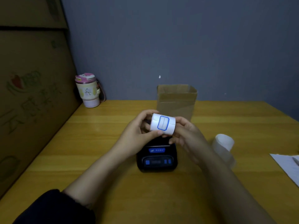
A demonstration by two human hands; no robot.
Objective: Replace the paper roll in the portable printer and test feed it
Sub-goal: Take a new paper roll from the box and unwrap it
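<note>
A label roll point(163, 124) is held in both hands just above the portable printer point(157, 156) on the table point(100, 159).

The left hand point(137, 133) and right hand point(186, 135) each close fingers on one end of the roll, apparently to line it up with the printer's bay. A cardboard box point(177, 101) stands behind and a second roll point(224, 143) lies well to the right, leaving open table around the printer.

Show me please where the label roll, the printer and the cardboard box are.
label roll point(163, 124): head view, on its blue-framed label.
printer point(157, 160): head view, on its front control panel.
cardboard box point(177, 101): head view, on its front wall.
</note>
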